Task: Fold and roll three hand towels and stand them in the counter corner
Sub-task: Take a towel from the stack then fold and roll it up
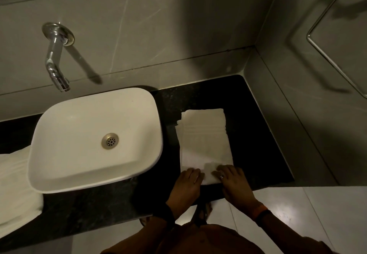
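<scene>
A white hand towel (204, 138), folded into a long narrow strip, lies flat on the black counter (256, 134) to the right of the basin, running away from me. My left hand (188, 184) and my right hand (231, 180) both grip the towel's near end, which is curled up slightly under the fingers. A ring shows on my right hand. More white towel fabric (15, 190) lies on the counter at the far left, partly cut off by the frame edge. The counter's back right corner (236, 81) is bare.
A white basin (59, 130) with a metal drain stands left of the towel. A chrome tap (56, 59) juts from the tiled back wall. A metal towel rail (325, 15) hangs on the right wall. Pale floor tiles lie below the counter edge.
</scene>
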